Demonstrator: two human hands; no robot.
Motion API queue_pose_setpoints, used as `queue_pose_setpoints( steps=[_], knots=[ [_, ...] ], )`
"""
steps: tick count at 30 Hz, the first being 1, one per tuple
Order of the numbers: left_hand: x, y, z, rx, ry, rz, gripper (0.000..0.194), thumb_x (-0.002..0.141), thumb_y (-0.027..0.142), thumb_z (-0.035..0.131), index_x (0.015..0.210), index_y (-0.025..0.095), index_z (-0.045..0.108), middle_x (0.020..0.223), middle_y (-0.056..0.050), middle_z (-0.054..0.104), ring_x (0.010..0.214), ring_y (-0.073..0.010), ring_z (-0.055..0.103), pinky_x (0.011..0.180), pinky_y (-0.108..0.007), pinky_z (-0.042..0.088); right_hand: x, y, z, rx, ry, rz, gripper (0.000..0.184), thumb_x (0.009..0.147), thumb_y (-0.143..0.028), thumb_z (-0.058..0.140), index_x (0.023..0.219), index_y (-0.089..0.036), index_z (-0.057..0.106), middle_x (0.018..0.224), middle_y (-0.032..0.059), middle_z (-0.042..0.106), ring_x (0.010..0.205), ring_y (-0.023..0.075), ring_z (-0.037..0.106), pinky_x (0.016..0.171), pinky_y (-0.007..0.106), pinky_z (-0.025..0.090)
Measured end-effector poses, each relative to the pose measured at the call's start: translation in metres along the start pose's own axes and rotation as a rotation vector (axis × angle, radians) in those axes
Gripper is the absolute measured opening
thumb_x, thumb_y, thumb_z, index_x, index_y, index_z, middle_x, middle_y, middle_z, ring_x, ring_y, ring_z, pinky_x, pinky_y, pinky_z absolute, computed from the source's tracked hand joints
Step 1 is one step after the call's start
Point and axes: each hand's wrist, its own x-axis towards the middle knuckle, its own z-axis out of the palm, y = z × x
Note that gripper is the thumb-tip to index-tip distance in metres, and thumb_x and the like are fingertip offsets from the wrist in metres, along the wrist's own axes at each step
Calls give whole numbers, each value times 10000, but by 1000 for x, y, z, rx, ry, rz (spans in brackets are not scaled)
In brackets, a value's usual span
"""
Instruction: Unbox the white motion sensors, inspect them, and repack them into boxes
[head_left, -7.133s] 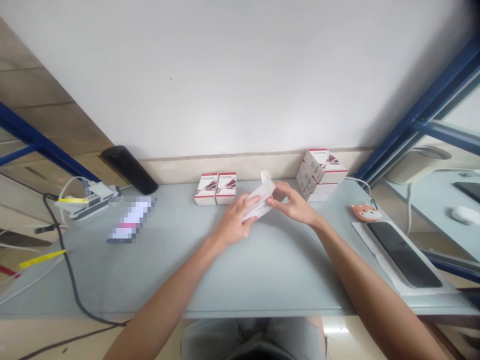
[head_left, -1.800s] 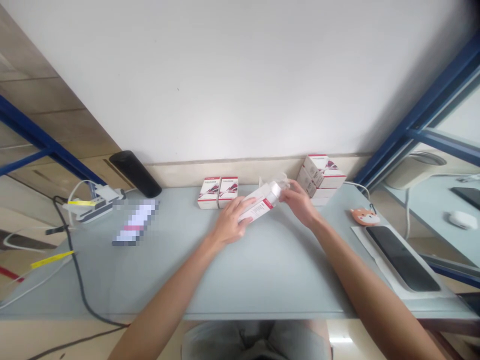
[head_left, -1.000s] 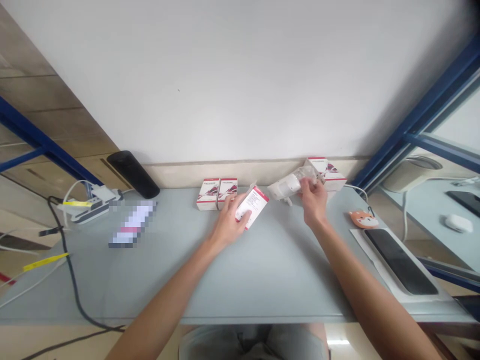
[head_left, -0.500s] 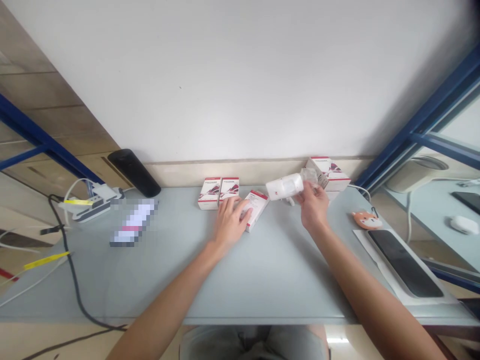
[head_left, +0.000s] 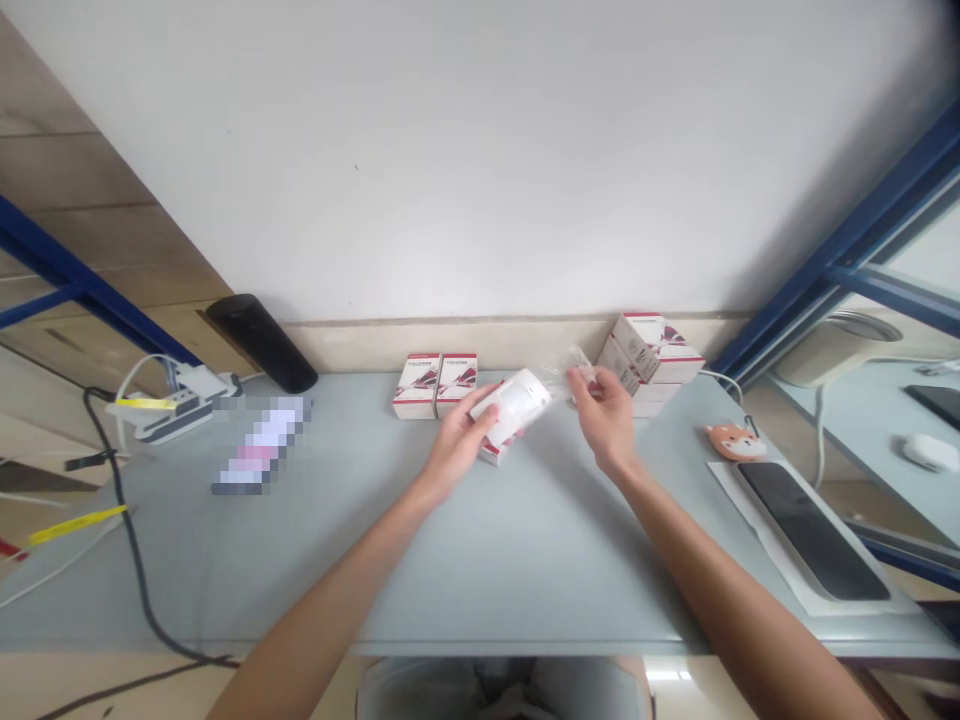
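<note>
My left hand (head_left: 456,445) grips a white motion sensor (head_left: 517,405) with a paler lens window, thumb on its front. A crumpled clear plastic bag (head_left: 556,368) stretches from the sensor's upper end to my right hand (head_left: 606,418), whose fingers pinch it. Whether the bag still covers part of the sensor I cannot tell. Beneath the sensor lies a small red-and-white box (head_left: 493,456), mostly hidden. Just behind my left hand, two similar boxes, a left one (head_left: 417,386) and a right one (head_left: 457,376), stand side by side.
Against the wall on the right is a stack of red-and-white boxes (head_left: 660,350). A dark phone (head_left: 810,530) on a white sheet and an orange animal-faced case (head_left: 735,442) lie at right. On the left are a black cylinder (head_left: 262,342), a power strip (head_left: 184,410) and a black cable (head_left: 135,540).
My right hand brought the sensor left and down. My left hand let go of the small box and took hold of the sensor; the bag now stretches between my hands.
</note>
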Motion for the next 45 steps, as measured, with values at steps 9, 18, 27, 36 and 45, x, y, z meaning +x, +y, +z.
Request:
queue_pose_setpoints(
  steps=[9,18,27,36,45],
  knots=[
    [12,9,-25,-382,88,-52,405,931,256,644,1332,214,606,1478,-117,643,1243,-289,712,1089,-471,570,23,17,-8,412,-81,288,345,819,-502,814,936,-256,602,900,30,700,772,175,701,691,315,647],
    [5,11,-14,-474,-141,-183,442,1008,474,513,1367,241,626,1566,-107,578,1348,-378,640,1103,-600,516,24,18,-11,479,-19,341,320,811,-298,726,1061,-280,528,1091,39,730,939,211,778,882,395,675],
    [-4,4,-1,-541,-135,-262,518,945,271,517,1462,239,534,1382,-132,696,989,-316,774,834,-454,571,-5,4,7,277,-396,227,395,892,-563,694,1104,-232,724,1071,52,711,793,162,659,717,317,556],
    [-6,5,5,-410,-293,-210,537,995,309,518,1523,224,471,1221,-143,739,843,-302,770,741,-390,543,-12,-11,5,121,-389,145,487,861,-694,717,845,-210,773,651,-20,464,640,140,391,617,303,336],
    [5,25,-31,-288,-644,-371,509,1022,423,439,1374,101,616,1161,-223,743,853,-294,723,770,-399,510,-7,-42,-17,243,-7,-90,487,882,-683,723,838,-199,755,588,-62,335,565,108,304,550,283,281]
  ],
)
